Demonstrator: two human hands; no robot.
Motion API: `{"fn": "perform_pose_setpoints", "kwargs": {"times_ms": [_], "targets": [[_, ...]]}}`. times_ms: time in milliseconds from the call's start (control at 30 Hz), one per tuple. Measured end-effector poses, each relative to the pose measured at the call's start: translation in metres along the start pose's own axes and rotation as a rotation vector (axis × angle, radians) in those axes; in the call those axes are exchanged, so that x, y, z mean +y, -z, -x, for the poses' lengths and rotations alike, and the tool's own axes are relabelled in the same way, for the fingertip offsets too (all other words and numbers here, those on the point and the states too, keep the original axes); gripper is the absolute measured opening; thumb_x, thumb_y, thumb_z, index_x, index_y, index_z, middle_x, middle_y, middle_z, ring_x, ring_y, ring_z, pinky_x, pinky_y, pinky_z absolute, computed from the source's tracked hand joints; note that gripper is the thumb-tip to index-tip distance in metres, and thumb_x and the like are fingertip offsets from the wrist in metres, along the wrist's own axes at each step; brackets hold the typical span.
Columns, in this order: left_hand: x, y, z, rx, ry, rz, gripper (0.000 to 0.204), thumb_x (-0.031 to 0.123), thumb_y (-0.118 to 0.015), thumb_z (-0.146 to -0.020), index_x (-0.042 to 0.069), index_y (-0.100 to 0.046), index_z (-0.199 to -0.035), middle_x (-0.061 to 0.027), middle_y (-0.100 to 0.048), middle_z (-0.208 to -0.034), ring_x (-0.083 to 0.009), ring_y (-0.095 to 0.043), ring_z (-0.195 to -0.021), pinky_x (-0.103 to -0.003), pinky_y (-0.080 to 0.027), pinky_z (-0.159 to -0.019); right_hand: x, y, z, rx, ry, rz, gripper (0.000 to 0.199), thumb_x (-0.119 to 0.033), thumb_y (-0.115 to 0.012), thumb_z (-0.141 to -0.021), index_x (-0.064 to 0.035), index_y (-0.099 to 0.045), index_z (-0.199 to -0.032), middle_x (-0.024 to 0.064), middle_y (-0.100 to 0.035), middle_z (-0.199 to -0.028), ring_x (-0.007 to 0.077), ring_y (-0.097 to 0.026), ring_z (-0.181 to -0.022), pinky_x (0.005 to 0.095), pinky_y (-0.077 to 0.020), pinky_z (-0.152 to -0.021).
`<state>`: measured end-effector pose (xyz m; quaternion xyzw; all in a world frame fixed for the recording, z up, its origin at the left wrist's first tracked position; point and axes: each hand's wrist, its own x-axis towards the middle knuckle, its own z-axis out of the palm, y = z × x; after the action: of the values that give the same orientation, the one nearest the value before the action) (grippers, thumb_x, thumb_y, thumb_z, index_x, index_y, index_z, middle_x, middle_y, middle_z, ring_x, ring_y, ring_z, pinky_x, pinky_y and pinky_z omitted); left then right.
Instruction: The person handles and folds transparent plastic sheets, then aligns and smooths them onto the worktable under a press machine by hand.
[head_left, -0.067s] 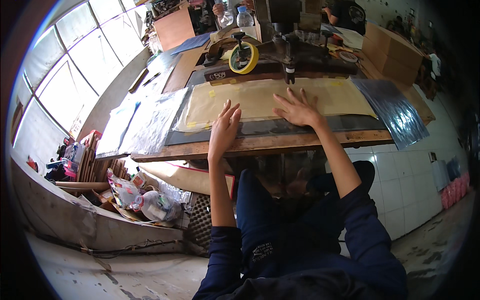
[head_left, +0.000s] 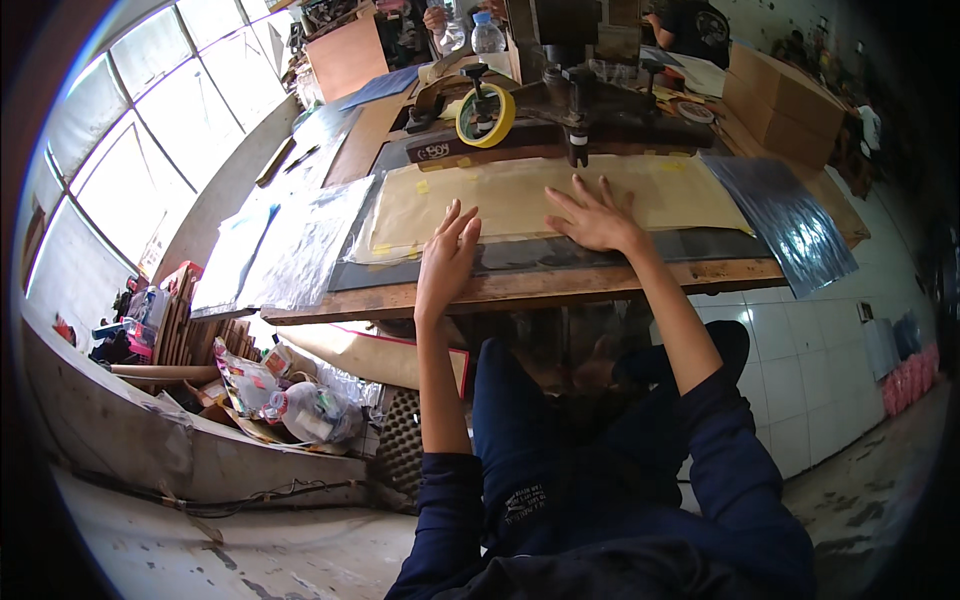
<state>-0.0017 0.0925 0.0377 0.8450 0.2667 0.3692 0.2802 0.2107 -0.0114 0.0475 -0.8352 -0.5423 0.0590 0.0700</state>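
In the upper centre, my right hand is lying with fingers wide apart, my left hand with fingers nearly together, neither gripping anything visible. The tan sheet is lying under and beyond my fingertips, long axis running left to right, my right hand reaching farther across. Beyond, a yellow tape roll is hanging.

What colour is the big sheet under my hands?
The sheet is pale tan; it shows best in the head view.

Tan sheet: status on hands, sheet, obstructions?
Right hand spread over tan sheet; left hand open at its near edge. Sheet lying flat. Black machine tip by far edge.
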Motion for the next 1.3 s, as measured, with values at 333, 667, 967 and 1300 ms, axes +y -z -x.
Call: {"fn": "perform_pose_setpoints", "kwargs": {"times_ms": [333,667,967,1300], "targets": [[-0.003,-0.002,-0.002,-0.014,-0.029,0.007,0.037,0.032,-0.044,-0.093,0.004,-0.058,-0.112,-0.0221,-0.041,-0.132,-0.0347,-0.036,-0.125,-0.037,-0.032,-0.101,0.002,-0.002,-0.005,-0.012,0.000,-0.054,0.078,-0.080,-0.023,-0.074,-0.0388,-0.020,-0.139,0.0074,-0.006,-0.150,0.0415,0.001,-0.135,0.0668,0.0037,-0.100],[-0.002,0.000,0.000,-0.010,-0.057,-0.017,0.036,0.032,-0.045,-0.092,0.004,-0.059,-0.111,-0.0213,-0.043,-0.130,-0.0345,-0.037,-0.125,-0.037,-0.032,-0.100,0.001,-0.001,-0.008,-0.014,0.012,-0.039,0.079,-0.081,-0.022,-0.073,-0.0394,-0.019,-0.139,0.0070,-0.006,-0.150,0.0408,0.001,-0.135,0.0669,0.0032,-0.101],[-0.003,-0.002,-0.001,-0.019,-0.066,-0.013,0.035,0.031,-0.045,-0.092,0.005,-0.058,-0.112,-0.0204,-0.047,-0.127,-0.0346,-0.040,-0.123,-0.038,-0.032,-0.101,0.006,0.000,-0.010,-0.033,0.023,-0.038,0.082,-0.083,-0.022,-0.070,-0.0392,-0.018,-0.139,0.0072,-0.006,-0.150,0.0421,0.000,-0.134,0.0681,0.0009,-0.100],[-0.004,-0.003,0.000,-0.016,-0.082,-0.033,0.037,0.033,-0.044,-0.092,0.005,-0.058,-0.112,-0.0186,-0.050,-0.125,-0.0344,-0.041,-0.122,-0.044,-0.027,-0.103,0.010,0.004,-0.010,-0.074,0.067,-0.041,0.084,-0.084,-0.022,-0.069,-0.0388,-0.017,-0.140,0.0078,-0.003,-0.150,0.0426,0.001,-0.134,0.0685,-0.0008,-0.100]]}}
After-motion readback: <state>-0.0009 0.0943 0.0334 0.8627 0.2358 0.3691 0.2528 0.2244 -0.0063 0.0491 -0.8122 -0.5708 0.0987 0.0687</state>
